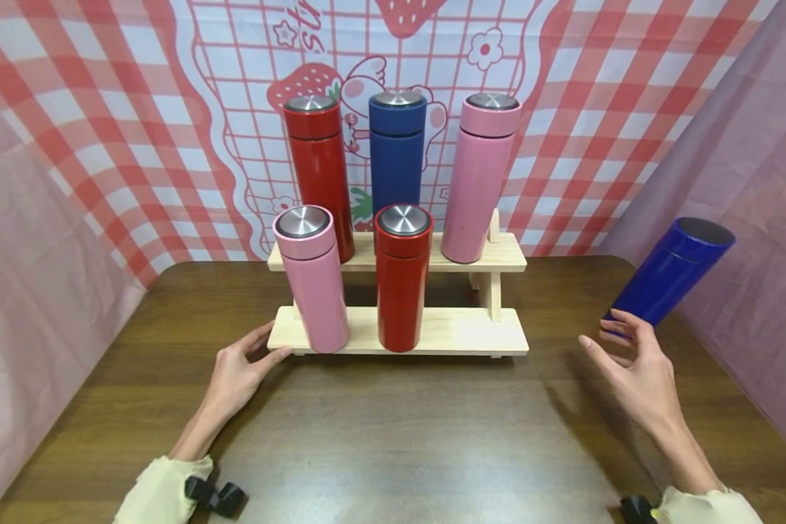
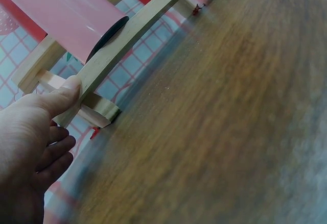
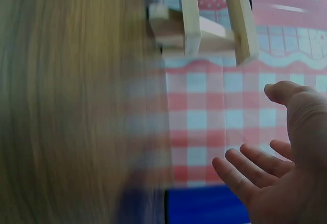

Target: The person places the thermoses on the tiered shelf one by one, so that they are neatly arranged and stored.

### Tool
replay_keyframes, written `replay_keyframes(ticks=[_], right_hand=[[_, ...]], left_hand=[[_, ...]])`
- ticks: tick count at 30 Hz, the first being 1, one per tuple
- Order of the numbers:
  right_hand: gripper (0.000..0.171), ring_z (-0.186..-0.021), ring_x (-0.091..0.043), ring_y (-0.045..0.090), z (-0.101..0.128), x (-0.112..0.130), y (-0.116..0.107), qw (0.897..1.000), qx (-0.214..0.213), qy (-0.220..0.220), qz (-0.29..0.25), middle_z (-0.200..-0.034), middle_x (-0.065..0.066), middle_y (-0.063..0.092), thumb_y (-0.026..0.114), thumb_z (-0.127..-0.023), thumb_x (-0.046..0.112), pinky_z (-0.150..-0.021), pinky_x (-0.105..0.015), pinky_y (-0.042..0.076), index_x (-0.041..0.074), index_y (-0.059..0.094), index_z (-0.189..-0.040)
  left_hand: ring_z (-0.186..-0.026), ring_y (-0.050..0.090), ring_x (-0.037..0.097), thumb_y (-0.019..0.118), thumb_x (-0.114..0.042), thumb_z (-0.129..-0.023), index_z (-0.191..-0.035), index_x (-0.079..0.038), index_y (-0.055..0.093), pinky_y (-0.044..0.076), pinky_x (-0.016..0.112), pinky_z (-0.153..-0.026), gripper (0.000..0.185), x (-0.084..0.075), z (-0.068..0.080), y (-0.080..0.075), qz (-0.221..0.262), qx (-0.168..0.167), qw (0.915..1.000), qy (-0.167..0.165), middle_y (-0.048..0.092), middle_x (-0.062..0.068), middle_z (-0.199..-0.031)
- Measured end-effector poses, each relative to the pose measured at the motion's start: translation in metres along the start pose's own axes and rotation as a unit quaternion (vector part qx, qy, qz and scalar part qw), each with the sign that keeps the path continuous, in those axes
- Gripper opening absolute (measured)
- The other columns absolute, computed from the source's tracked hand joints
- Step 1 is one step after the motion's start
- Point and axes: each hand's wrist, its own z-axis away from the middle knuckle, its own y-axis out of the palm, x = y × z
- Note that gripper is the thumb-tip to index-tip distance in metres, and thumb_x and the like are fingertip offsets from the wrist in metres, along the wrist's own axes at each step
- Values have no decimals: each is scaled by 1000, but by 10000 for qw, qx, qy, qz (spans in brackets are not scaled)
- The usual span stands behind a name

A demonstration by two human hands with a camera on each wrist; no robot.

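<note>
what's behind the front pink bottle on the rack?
Behind the front pink bottle stands the red bottle on the upper shelf. Its lower part is covered by the pink one, so its base cannot be seen.

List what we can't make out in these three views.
- Blue bottle base: head view, hidden behind the right hand; whether the fingers touch it can't be told, so no grip is confirmed.
- Right wrist view: left half blurred; the bottle is only a blue patch cut off by the bottom edge.
- Left wrist view: rack and bottles cut off by the top edge; left hand partly out of frame.
</note>
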Motion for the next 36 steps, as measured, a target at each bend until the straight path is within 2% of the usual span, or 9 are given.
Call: replay_keyframes(ticks=[6, 13, 17, 21, 28, 34, 36], right_hand=[[59, -100, 15, 56, -4, -13, -15, 9989, -418, 204, 68, -115, 19, 60, 78, -92, 7, -79, -3, 46, -6, 48, -142], [59, -95, 16, 54, -11, -22, -29, 9946, -713, 687, 312, -109, 22, 57, 77, -93, 10, -77, -2, 45, -2, 48, -143], [64, -90, 20, 51, -17, -28, -36, 9899, -758, 1039, 598, -107, 25, 55, 77, -94, 18, -74, -1, 42, 1, 44, -146], [70, -87, 22, 48, -26, -35, -43, 9855, -679, 1324, 813, -111, 22, 56, 76, -95, 28, -73, -3, 37, 3, 40, -150], [77, -85, 19, 48, -38, -46, -47, 9788, -706, 1775, 734, -112, 20, 53, 74, -95, 36, -71, -4, 37, 8, 35, -154], [80, -87, 15, 47, -46, -51, -48, 9767, -667, 1900, 747, -125, 5, 56, 74, -94, 40, -76, -9, 36, 10, 33, -156], [81, -88, 14, 48, -49, -52, -48, 9759, -675, 1937, 748, -126, 4, 57, 74, -94, 40, -79, -11, 35, 10, 33, -157]], left_hand=[[-122, 64, 34, 80, -30, -94, -143, 1, 60, 48, 52, -102, 61, 1, 1, 0, 16, 25, 10000, -47, 68, 20, -129], [-122, 63, 32, 81, -29, -93, -142, 0, 61, 47, 51, -103, 60, 1, 1, 0, 24, -2, 10000, -34, 68, 19, -128], [-122, 64, 31, 81, -29, -94, -143, 0, 61, 48, 51, -102, 60, 1, 1, 0, 30, 20, 10000, -73, 69, 19, -128], [-122, 64, 32, 80, -29, -94, -143, 0, 61, 48, 51, -102, 60, 1, 2, 0, 35, 28, 10000, -82, 69, 19, -128], [-123, 63, 33, 80, -29, -94, -143, 0, 61, 47, 52, -103, 59, 0, 0, -1, 14, 3, 10000, -43, 68, 20, -129], [-125, 62, 33, 80, -29, -95, -144, 0, 60, 46, 52, -105, 61, 0, 0, -1, 67, 61, 9999, -131, 68, 19, -130], [-125, 62, 33, 80, -29, -95, -144, 0, 60, 46, 52, -105, 61, 0, 0, -1, 68, 65, 9999, -125, 68, 19, -130]])
